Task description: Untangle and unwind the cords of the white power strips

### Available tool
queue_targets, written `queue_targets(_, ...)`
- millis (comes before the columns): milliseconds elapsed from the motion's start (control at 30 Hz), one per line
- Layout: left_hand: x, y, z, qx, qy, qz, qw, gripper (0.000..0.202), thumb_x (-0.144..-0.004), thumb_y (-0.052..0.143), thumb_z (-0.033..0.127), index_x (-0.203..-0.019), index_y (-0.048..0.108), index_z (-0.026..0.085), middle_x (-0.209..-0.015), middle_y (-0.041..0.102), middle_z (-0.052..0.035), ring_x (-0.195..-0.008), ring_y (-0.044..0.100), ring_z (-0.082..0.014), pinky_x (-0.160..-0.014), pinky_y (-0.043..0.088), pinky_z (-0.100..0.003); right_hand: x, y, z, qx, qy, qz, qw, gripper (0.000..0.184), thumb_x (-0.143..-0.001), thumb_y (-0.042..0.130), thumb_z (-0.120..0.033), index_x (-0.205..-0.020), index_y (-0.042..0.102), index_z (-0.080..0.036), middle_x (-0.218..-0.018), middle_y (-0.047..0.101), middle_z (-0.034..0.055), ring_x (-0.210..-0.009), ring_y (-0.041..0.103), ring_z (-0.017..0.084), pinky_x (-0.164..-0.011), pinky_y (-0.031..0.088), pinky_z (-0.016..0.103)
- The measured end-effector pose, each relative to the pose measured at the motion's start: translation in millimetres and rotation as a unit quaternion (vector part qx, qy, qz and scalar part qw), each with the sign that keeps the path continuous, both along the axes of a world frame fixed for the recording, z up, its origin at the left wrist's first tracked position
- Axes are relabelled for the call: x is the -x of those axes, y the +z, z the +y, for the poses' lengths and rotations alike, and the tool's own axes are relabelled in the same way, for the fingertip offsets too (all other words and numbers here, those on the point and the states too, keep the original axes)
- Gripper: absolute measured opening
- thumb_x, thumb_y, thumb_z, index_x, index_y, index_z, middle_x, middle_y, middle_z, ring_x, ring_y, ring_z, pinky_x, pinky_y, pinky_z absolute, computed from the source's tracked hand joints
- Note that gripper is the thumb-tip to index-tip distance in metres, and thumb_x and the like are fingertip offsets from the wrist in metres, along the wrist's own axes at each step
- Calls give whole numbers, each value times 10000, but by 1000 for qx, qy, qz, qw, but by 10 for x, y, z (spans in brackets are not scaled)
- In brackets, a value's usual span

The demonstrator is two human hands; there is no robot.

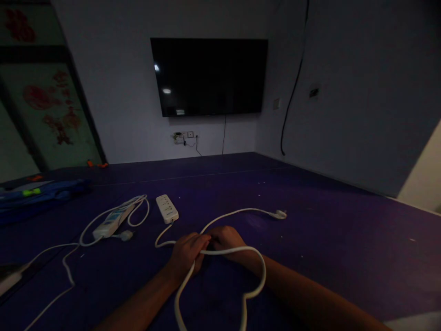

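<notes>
A white power cord (236,250) runs through both of my hands, which meet at the middle front. My left hand (189,252) is closed around it. My right hand (225,238) is curled beside the left, its fingertips partly hidden, with the cord passing at them. One loop of the cord hangs toward me over my right wrist. Beyond my hands the cord leads right to its plug (279,214), lying on the purple surface. To the left, the other end joins a white power strip (167,208) lying flat with its sockets up.
A second power strip (112,223) with a coiled cord and plug (126,235) lies at the left. Another white cord (70,276) trails at the lower left. Blue cloth (44,195) lies far left. A television (212,77) hangs on the back wall above wall sockets (186,135).
</notes>
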State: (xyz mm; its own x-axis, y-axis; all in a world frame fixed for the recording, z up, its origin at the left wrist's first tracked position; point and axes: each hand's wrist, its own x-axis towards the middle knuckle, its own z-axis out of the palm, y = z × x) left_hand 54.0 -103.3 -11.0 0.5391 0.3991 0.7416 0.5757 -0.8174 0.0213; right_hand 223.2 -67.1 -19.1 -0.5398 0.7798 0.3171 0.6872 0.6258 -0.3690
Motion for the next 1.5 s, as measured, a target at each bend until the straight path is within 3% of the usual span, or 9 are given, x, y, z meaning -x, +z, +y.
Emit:
queue_targets(400, -18, 3, 3, -4, 8, -6, 1000, 226, -848, 361, 194, -931, 565, 147, -709, 646, -51, -640, 599, -130, -576, 467, -231, -1, -9, -15, -19, 5, -9, 1000, 201, -729, 478, -209, -837, 647, -196, -739, 651, 15, -646, 576, 133, -559, 337, 207)
queue_targets(667, -2, -14, 7, -7, 11, -2, 1000, 233, -845, 354, 197, -931, 568, 164, -738, 652, -46, -646, 600, -130, -587, 470, -238, 5, -18, -4, -19, 9, -10, 1000, 183, -724, 472, -196, -802, 637, -177, -769, 656, 31, -697, 589, 145, -567, 343, 203)
queue_targets(900, 15, -28, 6, -26, 23, -19, 999, 237, -842, 364, 206, -946, 574, 172, -718, 649, -44, -617, 593, -130, -563, 468, -237, 24, -21, -15, -23, -16, -22, 999, 168, -733, 466, -208, -729, 630, -171, -690, 641, 21, -617, 573, 128, -521, 319, 203)
queue_targets(1100, 28, -15, -4, -39, 22, -32, 998, 241, -851, 351, 218, -969, 556, 170, -750, 667, -48, -645, 606, -143, -592, 478, -254, 27, 17, -35, -10, -9, -25, 1000, 205, -786, 448, -254, -773, 640, -180, -717, 644, 21, -639, 581, 131, -521, 328, 203)
queue_targets(1200, 41, -26, 8, -53, 53, -60, 995, 237, -846, 361, 209, -966, 562, 170, -751, 674, -48, -657, 617, -144, -595, 477, -249, 19, 12, -41, -10, 7, -17, 1000, 226, -812, 434, -267, -800, 642, -179, -730, 649, 25, -615, 578, 121, -526, 350, 200)
queue_targets(1300, 63, -33, 34, -54, 115, -101, 987, 232, -839, 368, 196, -935, 579, 184, -748, 679, -34, -662, 628, -144, -633, 485, -257, 15, -1, -46, -58, 44, 19, 997, 224, -823, 436, -273, -882, 641, -202, -793, 656, 23, -701, 588, 128, -613, 390, 207)
queue_targets(1367, 79, -30, 57, -45, 155, -123, 979, 236, -838, 366, 206, -928, 584, 190, -753, 683, -28, -657, 633, -145, -660, 489, -268, 14, 2, -64, -85, 60, 31, 994, 254, -816, 464, -349, -958, 627, -217, -792, 657, 22, -724, 589, 136, -649, 401, 219)
queue_targets(1500, 96, -11, 100, -29, 213, -148, 966, 248, -853, 341, 221, -920, 578, 186, -764, 689, -32, -666, 639, -157, -653, 487, -274, -16, 43, -151, -90, 66, 15, 994, 513, -727, 492, -583, -1079, 575, -219, -793, 649, 37, -693, 589, 161, -636, 407, 250)
